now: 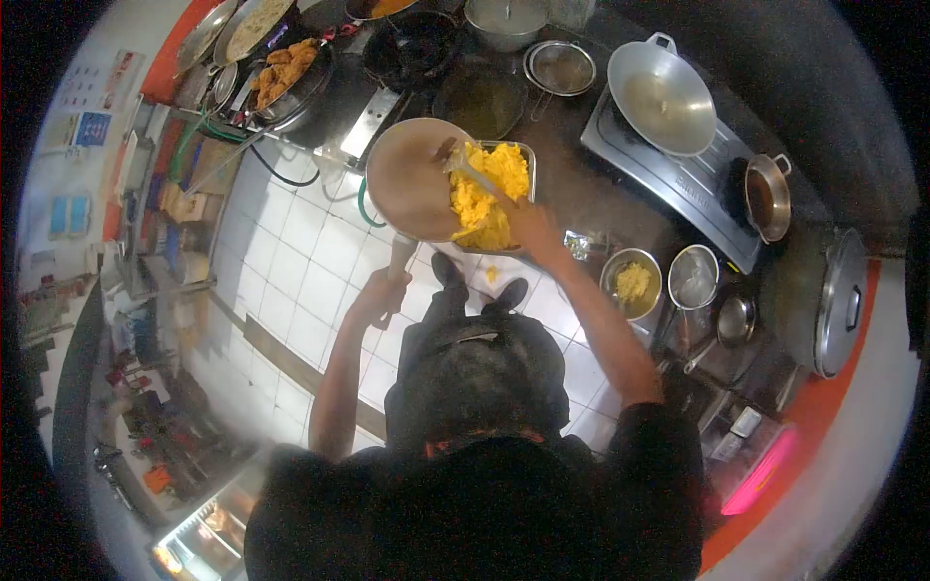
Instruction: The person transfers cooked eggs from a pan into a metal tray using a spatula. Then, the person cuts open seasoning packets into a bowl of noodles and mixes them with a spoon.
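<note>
A pan (412, 179) is tilted over a tray (523, 155) of egg (484, 198) at the desk (572, 198) edge. Right of the tray sits a stove (678, 179) bearing a wok (673, 97). Two bowls (632, 283) stand nearer, right of the tray. A pot (823, 300) stands far right.

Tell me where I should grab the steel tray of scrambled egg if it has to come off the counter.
Likely the steel tray is best gripped by its raised rim at the far right corner, coming from the stove side. The tilted frying pan, held by the left hand, covers its left edge, and the right hand with the spatula works over the near edge, where scrambled egg is piled.
</note>
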Demonstrator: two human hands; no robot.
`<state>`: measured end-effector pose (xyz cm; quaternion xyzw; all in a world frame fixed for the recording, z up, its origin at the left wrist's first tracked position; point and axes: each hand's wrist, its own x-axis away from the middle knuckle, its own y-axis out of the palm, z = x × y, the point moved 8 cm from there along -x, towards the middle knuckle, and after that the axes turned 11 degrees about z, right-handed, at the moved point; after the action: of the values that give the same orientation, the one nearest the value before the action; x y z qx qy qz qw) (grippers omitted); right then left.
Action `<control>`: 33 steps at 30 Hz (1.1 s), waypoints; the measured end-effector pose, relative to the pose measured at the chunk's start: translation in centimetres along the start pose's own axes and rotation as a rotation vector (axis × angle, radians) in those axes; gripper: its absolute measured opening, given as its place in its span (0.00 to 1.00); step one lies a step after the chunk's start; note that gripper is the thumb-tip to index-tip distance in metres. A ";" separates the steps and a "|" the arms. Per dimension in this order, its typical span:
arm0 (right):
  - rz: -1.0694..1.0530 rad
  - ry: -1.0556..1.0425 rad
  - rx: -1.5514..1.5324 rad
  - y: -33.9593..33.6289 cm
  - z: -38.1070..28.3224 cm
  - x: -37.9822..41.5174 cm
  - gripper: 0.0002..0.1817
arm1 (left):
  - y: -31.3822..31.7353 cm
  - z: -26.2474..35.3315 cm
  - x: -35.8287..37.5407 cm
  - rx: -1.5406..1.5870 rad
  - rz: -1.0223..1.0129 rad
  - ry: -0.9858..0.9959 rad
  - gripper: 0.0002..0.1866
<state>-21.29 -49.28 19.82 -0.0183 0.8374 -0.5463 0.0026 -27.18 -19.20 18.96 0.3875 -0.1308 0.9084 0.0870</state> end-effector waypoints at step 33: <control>-0.041 -0.203 0.042 -4.8 3.4 2.3 0.27 | 0.8 3.4 0.7 -0.128 0.066 0.010 0.11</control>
<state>-23.36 -54.38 22.84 -0.0908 0.8205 -0.5592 0.0768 -25.50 -20.92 21.58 0.3720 -0.2007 0.9026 0.0822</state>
